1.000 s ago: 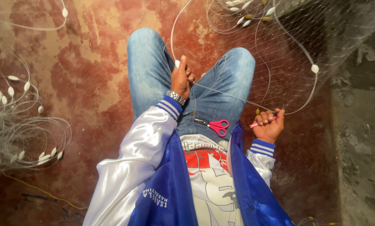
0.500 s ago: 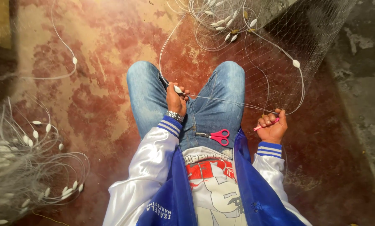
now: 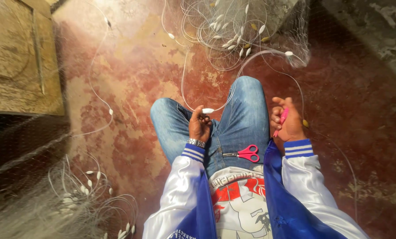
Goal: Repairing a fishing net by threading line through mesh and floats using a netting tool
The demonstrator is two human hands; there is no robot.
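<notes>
My left hand (image 3: 199,125) pinches the white float (image 3: 208,110) over my knees; my right hand (image 3: 286,124) grips the pink needle (image 3: 280,121). Loose cord (image 3: 251,59) may tangle; the scissors (image 3: 244,153) on my lap could slide off.

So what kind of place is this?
Probably a fishing workplace, maybe a net-mending shed. Heaps of fishing net with white floats lie on a worn red floor, and scissors rest on the person's lap.

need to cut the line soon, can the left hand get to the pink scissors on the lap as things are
Probably yes. The pink-handled scissors lie uncovered on the lap, right beside the left hand, with nothing between them. But that hand is pinching the white line's float, so it would have to let go first.
</notes>
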